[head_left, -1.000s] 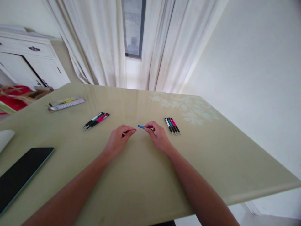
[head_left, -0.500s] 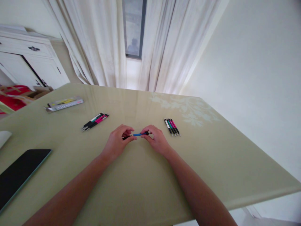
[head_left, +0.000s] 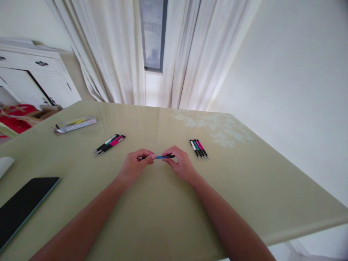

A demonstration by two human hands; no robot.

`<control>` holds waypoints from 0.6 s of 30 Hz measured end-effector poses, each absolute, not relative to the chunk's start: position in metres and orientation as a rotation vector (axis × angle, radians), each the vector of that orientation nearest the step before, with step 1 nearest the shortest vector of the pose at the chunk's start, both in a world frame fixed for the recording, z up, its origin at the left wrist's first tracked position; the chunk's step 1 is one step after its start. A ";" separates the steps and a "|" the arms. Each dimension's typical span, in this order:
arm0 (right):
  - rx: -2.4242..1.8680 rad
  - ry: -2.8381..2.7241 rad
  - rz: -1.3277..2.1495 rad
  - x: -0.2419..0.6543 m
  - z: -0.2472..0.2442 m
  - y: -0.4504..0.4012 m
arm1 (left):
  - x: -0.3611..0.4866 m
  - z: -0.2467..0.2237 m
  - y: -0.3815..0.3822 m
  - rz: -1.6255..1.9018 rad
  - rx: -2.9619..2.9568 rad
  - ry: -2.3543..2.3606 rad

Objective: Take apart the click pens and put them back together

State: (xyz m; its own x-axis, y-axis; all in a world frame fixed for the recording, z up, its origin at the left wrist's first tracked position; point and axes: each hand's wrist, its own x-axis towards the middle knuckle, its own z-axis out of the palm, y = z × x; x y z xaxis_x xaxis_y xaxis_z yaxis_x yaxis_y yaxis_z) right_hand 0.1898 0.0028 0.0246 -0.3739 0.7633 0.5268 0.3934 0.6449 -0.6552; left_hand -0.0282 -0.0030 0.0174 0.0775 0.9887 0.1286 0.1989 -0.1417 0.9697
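A blue pen (head_left: 159,157) with black ends lies level between my two hands, just above or on the table; I cannot tell which. My left hand (head_left: 136,164) is closed on its left, black end, fingers and thumb pinching it. Around the right end my right hand (head_left: 181,163) pinches, thumb below and fingers above. Right of that hand, a neat row of several pens (head_left: 199,149) in white, green, black and pink lies side by side. Beyond my left hand rests a looser bunch of pens (head_left: 110,144).
A clear pen package (head_left: 76,125) with yellow inside lies at the far left of the table (head_left: 163,210). Nearer, a black tablet (head_left: 25,204) rests by the left edge, with a white object (head_left: 4,165) behind it. Curtains and a white cabinet (head_left: 35,76) stand beyond.
My left fingers have closed in on the pen's left end, and the pen sits straighter now. The whole view has shifted slightly. Both groups of pens remain in place.
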 end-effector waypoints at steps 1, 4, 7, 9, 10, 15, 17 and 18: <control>-0.910 -1.996 0.532 0.189 0.025 0.003 | -0.027 0.018 -0.004 1.151 1.485 1.248; -0.920 -1.995 0.516 0.189 0.026 0.002 | -0.025 0.022 -0.006 1.167 1.487 1.234; -0.932 -2.002 0.530 0.190 0.026 0.002 | -0.025 0.024 -0.007 1.170 1.489 1.185; -0.947 -1.995 0.556 0.191 0.026 0.002 | -0.026 0.023 -0.005 1.170 1.484 1.157; -0.953 -1.987 0.570 0.191 0.027 0.002 | -0.027 0.022 -0.004 1.171 1.476 1.144; -0.985 -1.958 0.633 0.192 0.029 0.001 | -0.029 0.014 -0.001 1.194 1.437 1.112; -1.000 -1.958 0.680 0.191 0.030 0.000 | -0.029 0.013 0.000 1.216 1.449 1.117; -1.007 -1.955 0.700 0.191 0.031 0.000 | -0.029 0.012 0.000 1.225 1.458 1.121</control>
State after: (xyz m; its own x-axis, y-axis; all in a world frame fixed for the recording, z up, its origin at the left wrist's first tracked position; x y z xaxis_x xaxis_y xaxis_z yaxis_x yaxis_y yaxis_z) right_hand 0.1910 0.0000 0.0306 -0.3543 0.8425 0.4058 0.3933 0.5280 -0.7527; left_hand -0.0292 -0.0004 0.0122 0.0982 0.9793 0.1769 0.0896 -0.1857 0.9785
